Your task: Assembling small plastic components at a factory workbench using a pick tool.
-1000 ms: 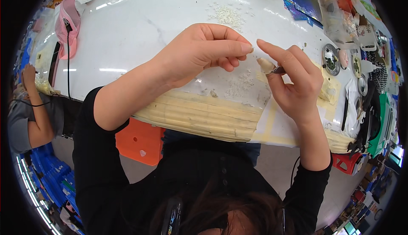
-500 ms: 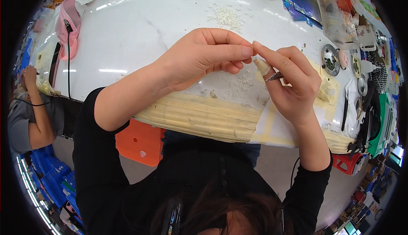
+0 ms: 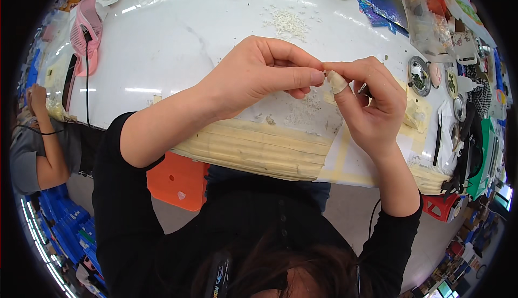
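Observation:
Over the white table (image 3: 156, 44), my left hand (image 3: 259, 74) has its thumb and index finger pinched together on something too small to make out. My right hand (image 3: 375, 101) meets it fingertip to fingertip. Beige tape (image 3: 337, 82) wraps its thumb, which is brought up close to the index finger at that same tiny thing. Inside the curled fingers of my right hand sits a thin metal tool (image 3: 364, 89), mostly hidden; its kind cannot be told. A loose pile of small white pieces (image 3: 288, 22) lies beyond my hands.
Beige tape covers the table's front edge (image 3: 253, 144). At right stand a round metal dish (image 3: 420, 76) of small dark green bits and clear plastic boxes (image 3: 429, 28). A pink mesh pouch (image 3: 86, 31) and black cable lie left. Another person's arm (image 3: 48, 147) shows far left.
My right thumb has come up toward the index finger at the pinch point. The metal tool has drawn back into my right palm. My left hand has shifted only slightly.

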The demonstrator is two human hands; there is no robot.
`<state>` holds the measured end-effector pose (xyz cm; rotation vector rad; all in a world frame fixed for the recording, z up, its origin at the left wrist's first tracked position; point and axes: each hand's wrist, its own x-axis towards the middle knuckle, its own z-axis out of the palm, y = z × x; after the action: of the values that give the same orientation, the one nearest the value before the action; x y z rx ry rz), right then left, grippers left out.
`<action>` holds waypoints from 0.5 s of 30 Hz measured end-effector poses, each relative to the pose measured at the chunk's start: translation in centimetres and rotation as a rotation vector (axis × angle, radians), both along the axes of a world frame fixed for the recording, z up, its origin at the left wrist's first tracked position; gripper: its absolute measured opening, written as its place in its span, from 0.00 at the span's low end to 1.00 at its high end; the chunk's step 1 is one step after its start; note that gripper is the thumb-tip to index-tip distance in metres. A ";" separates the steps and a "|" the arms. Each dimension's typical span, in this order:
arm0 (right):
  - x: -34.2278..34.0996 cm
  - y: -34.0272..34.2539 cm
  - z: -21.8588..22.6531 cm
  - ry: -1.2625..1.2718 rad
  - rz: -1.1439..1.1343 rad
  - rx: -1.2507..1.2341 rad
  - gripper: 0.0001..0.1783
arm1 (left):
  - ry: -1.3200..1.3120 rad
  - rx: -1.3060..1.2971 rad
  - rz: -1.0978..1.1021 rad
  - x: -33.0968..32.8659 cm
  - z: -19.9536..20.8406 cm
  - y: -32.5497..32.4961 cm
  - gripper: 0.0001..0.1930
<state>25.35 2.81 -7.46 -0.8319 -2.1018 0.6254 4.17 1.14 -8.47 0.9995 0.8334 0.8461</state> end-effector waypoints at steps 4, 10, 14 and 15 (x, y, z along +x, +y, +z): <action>-0.3 -0.1 -0.2 0.043 0.016 0.066 0.19 | 0.045 0.041 0.038 0.1 0.4 -0.2 0.08; -0.2 -0.2 -0.2 -0.012 0.010 0.098 0.19 | 0.246 0.486 0.141 0.3 -0.3 -0.6 0.05; -0.2 -0.2 0.4 -0.144 0.000 0.080 0.14 | 0.356 0.801 0.193 0.2 -0.5 -0.3 0.05; -0.3 -0.2 0.5 -0.191 -0.007 0.069 0.13 | 0.389 0.847 0.198 0.1 -0.5 -0.3 0.05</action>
<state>25.08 2.62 -6.97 -0.8891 -2.2774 0.4834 4.27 0.87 -8.95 1.8904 0.9231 1.2367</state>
